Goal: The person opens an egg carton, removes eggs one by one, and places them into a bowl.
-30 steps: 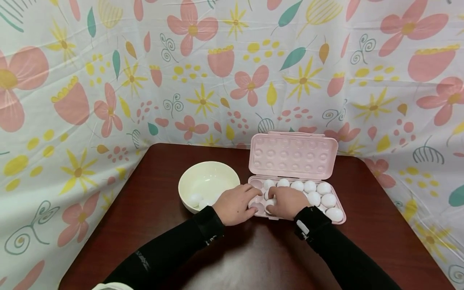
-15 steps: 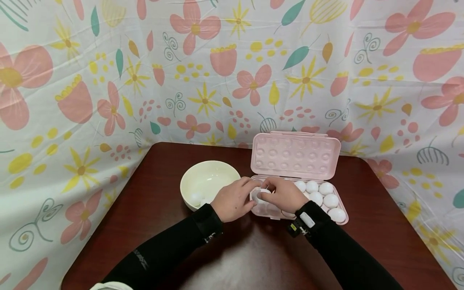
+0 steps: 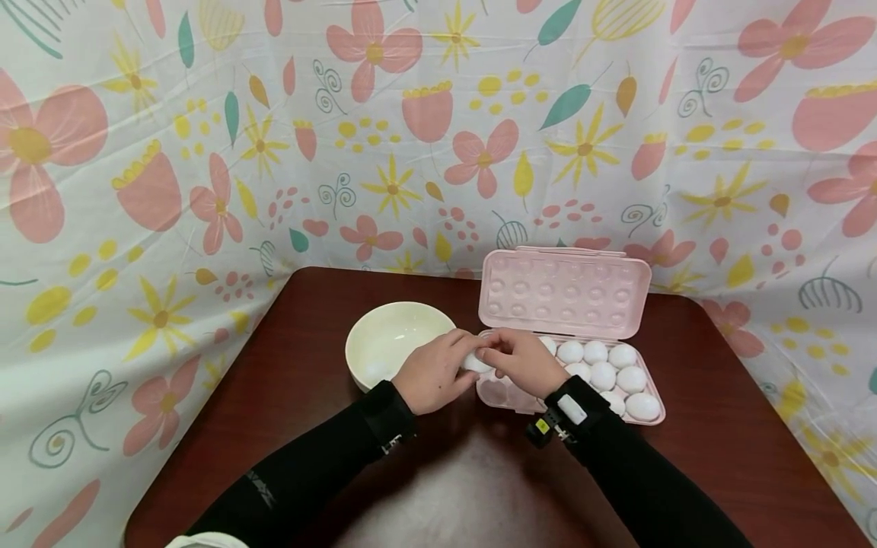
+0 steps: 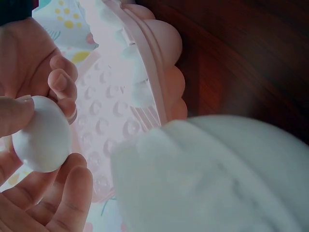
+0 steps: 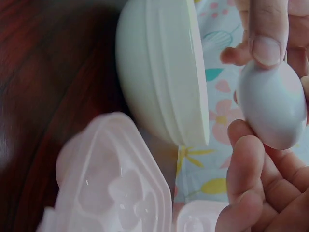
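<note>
Left hand (image 3: 432,373): thumb and fingers curled on an egg (image 4: 44,137). Right hand (image 3: 529,364): curled in at the same egg, seemingly pinching it too. Egg: one, white, between the hands, apart from bowl and carton. Bowl (image 3: 393,326): cream, near the left hand, contents largely hidden. Carton (image 3: 565,298): pink, lid raised, seated eggs (image 3: 603,376) to the right, bare pockets at the left end. Progress, as judged: partway; carton part filled, this egg unplaced. Head view alone looks into the bowl; right wrist view bares pockets the hands partly cover; left wrist view adds the carton's bulging underside.
</note>
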`<control>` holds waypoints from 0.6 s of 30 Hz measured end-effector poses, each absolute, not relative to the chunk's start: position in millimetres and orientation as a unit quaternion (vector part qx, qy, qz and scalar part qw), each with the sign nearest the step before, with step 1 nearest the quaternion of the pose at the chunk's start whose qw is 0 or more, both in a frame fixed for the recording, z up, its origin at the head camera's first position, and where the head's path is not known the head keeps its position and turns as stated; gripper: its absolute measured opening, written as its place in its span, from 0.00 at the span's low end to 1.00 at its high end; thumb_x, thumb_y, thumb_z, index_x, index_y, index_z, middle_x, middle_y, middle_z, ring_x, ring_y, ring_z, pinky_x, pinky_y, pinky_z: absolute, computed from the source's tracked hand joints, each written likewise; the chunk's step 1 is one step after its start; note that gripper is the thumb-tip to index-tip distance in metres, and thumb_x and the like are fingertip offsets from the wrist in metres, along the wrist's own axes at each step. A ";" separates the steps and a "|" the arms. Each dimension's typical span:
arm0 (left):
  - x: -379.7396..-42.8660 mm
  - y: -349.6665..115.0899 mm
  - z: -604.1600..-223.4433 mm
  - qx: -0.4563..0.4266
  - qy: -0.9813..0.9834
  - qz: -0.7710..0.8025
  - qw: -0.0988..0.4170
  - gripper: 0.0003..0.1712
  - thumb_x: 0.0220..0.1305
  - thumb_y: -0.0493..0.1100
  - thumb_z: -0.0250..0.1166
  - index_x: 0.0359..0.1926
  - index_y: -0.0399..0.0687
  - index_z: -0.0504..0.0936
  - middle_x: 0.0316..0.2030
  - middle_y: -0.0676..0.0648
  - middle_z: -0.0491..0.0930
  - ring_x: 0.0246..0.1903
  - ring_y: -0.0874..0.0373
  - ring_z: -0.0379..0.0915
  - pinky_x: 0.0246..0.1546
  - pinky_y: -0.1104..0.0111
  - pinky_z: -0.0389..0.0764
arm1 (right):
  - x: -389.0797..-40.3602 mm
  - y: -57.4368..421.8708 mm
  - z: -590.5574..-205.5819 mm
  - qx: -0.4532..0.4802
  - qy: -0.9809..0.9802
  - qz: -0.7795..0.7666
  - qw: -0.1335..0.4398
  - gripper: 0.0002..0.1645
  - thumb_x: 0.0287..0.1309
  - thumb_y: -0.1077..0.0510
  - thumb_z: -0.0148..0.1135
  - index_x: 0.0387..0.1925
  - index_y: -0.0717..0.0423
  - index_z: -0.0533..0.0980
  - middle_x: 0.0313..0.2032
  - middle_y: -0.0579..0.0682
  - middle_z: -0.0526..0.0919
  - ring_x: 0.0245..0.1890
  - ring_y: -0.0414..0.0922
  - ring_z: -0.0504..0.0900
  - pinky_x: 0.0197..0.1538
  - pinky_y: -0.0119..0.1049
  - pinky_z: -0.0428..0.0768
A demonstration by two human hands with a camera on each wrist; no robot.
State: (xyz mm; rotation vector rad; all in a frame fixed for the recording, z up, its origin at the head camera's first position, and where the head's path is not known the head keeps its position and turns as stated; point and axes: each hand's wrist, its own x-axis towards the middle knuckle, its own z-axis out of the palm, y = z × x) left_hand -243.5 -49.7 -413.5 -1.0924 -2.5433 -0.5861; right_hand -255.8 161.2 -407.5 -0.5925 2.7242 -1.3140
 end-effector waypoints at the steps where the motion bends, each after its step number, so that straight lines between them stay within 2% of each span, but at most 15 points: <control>1: -243.8 -51.2 -412.9 -0.381 -0.889 -0.204 0.153 0.28 0.66 0.45 0.69 0.66 0.51 0.75 0.53 0.51 0.77 0.48 0.61 0.75 0.45 0.69 0.78 | -255.9 159.7 -407.8 -0.193 0.881 -0.430 0.032 0.14 0.67 0.44 0.64 0.44 0.48 0.83 0.29 0.43 0.85 0.26 0.45 0.83 0.37 0.41 0.78; 8: -244.8 -62.3 -410.6 -0.374 -0.895 -0.197 0.140 0.24 0.66 0.45 0.70 0.61 0.51 0.77 0.49 0.51 0.77 0.45 0.60 0.74 0.42 0.68 0.78 | -257.4 149.6 -411.7 -0.208 0.870 -0.446 0.044 0.15 0.70 0.46 0.61 0.46 0.51 0.82 0.31 0.44 0.85 0.28 0.52 0.84 0.34 0.39 0.78; 13: -246.1 -70.9 -409.9 -0.357 -0.903 -0.196 0.137 0.23 0.66 0.46 0.70 0.60 0.52 0.78 0.50 0.50 0.78 0.45 0.60 0.76 0.41 0.66 0.79 | -257.6 146.8 -411.4 -0.216 0.869 -0.443 0.041 0.14 0.72 0.48 0.58 0.49 0.52 0.81 0.30 0.47 0.84 0.28 0.49 0.82 0.32 0.38 0.76; 18: -255.0 -89.0 -405.4 -0.312 -0.923 -0.188 0.119 0.23 0.66 0.48 0.69 0.60 0.53 0.78 0.52 0.51 0.78 0.45 0.58 0.77 0.40 0.63 0.79 | -258.3 146.7 -411.2 -0.209 0.874 -0.438 0.033 0.13 0.71 0.51 0.58 0.50 0.51 0.81 0.32 0.45 0.84 0.29 0.46 0.81 0.36 0.40 0.78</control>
